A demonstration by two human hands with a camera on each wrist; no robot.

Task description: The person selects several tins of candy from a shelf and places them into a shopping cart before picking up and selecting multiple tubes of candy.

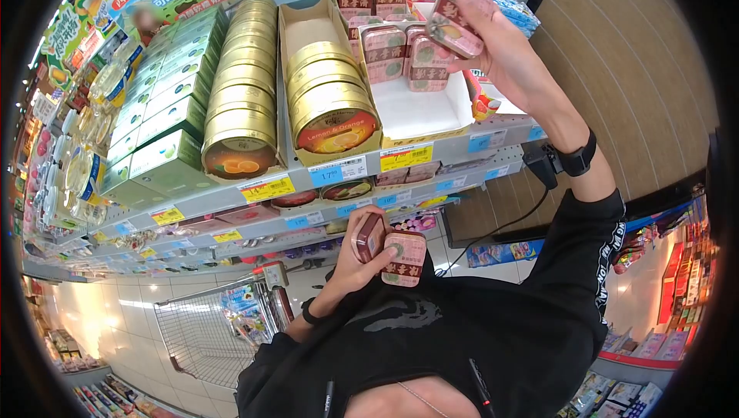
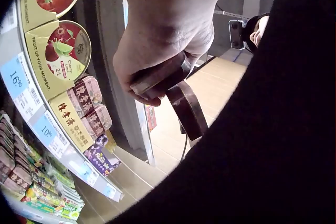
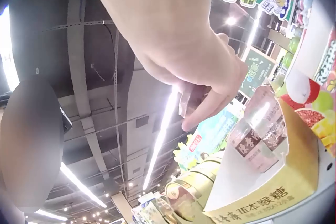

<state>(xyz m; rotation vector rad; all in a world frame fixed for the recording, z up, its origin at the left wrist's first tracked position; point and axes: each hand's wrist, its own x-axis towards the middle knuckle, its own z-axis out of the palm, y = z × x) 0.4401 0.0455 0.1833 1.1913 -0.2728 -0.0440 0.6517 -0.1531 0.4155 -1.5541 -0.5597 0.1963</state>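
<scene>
- Because the right hand [image 1: 508,48] pinches the pink tin [image 1: 454,18] by one end only, raised above the top shelf [image 1: 446,152], a slip looks the likeliest fault; the tin would, I judge, drop onto the matching tins in the display box [image 1: 419,114] or past the shelf edge to the floor
- The left hand [image 1: 350,260] has its fingers curled round two pink tins [image 1: 392,252], one showing its face and one turned on edge; held together like that in a single grip, the outer tin could slide free if the fingers loosen; the left wrist view shows the two tins crossed rather than stacked flush, which adds to that risk
- The round gold tins [image 1: 332,122] stand on edge in the carton just beside the display box; a knock from the right forearm might, in my judgement, set the front ones rolling
- The pink tin sits in the right hand's fingertips, over the back of the display box and apart from the tins in it; the two pink tins are in the left hand, low in front of the chest, well below the top shelf and well apart from the right hand; a shopping cart [image 1: 204,333] stands on the floor below the left arm
</scene>
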